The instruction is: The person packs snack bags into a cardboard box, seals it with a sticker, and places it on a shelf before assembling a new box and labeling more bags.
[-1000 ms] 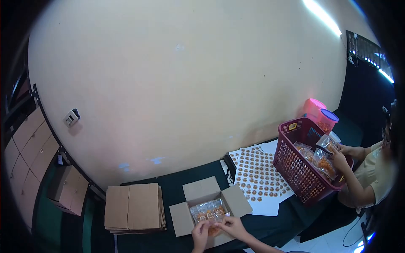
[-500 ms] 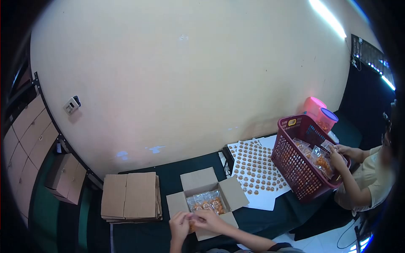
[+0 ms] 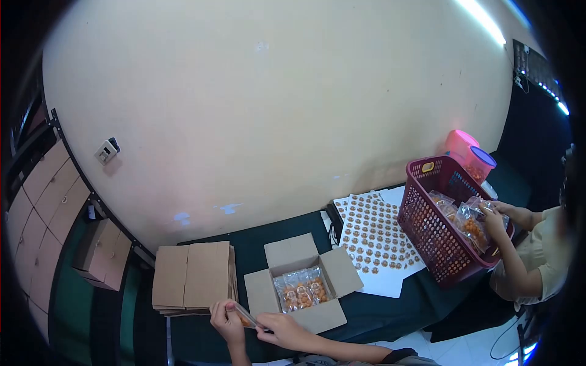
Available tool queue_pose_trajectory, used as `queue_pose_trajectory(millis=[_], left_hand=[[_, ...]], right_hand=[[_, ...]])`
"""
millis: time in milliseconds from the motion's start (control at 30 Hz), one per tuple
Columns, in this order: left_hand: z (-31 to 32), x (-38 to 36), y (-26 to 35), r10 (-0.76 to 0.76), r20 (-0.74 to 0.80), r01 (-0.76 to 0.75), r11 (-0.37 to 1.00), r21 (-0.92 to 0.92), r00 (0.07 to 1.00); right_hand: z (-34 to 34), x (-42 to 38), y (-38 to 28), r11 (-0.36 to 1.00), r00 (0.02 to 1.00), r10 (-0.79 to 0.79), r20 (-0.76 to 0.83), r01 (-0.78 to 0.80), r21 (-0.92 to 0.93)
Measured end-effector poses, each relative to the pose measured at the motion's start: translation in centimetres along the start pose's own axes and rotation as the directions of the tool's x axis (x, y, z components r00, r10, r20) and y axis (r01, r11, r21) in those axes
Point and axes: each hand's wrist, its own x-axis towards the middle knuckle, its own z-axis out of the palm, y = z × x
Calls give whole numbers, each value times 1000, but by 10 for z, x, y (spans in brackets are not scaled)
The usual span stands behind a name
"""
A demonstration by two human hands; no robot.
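A clear plastic snack packet with orange contents (image 3: pixel 245 318) is stretched at a slant between my two hands, in front of the open cardboard box. My left hand (image 3: pixel 227 322) grips its upper left end, and my right hand (image 3: pixel 282 331) pinches the lower right end. The open cardboard box (image 3: pixel 332 310) has its flaps folded out. Inside it lie several similar snack packets (image 3: pixel 303 288) with round labels, side by side. My right hand and forearm pass just in front of the box's near flap.
Flattened cardboard boxes (image 3: pixel 192 274) are stacked at the left. Sticker sheets (image 3: pixel 375 235) lie right of the box, beside a maroon basket (image 3: pixel 421 222) of snack packets. A co-worker's hands (image 3: pixel 493 218) handle a packet over the basket. Pink tubs (image 3: pixel 479 163) stand behind.
Both my hands have moved left with the packet, away from the box's near side. The packets inside the box show more fully. The co-worker's hands have shifted slightly over the basket.
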Motion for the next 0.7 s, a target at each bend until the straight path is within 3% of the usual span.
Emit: queue_pose_trajectory(millis=[67,167,233,333,400,467,533,600,633,667,700], left_hand=[[3,2,4,12,-10,-12,1000,-11,1000],[15,-1,-4,-117,90,123,990,-65,989],[34,-11,-27,-178,167,215,948,-234,970],[46,-16,-24,-62,224,121,958,-260,973],[51,-19,-7,-81,266,156,949,-274,961],[55,-23,16,-216,512,430,834,-346,831],[77,-48,8,-208,555,532,667,-522,805],[91,-80,-5,-87,597,446,751,-487,798],[91,-88,1,-104,596,457,750,-478,796],[89,-97,8,51,629,288,858,-425,776],[87,-104,15,196,669,99,921,-376,717]], right_hand=[[-3,-4,3,1000,1000,-2,-20,3,21],[-13,-9,8,998,999,27,-45,-25,59],[-19,-14,16,991,997,66,-30,-62,120],[-37,-26,19,992,993,115,4,-115,59],[-48,-40,26,984,988,155,3,-154,88],[-62,-54,38,979,979,199,-33,-197,54],[-74,-70,43,965,957,251,-143,-235,117],[-79,-86,66,982,929,186,-320,-168,83],[-83,-92,64,950,887,302,-348,-252,183],[-89,-96,59,927,857,374,-353,-340,159],[-89,-99,61,917,851,382,-360,-303,257]])
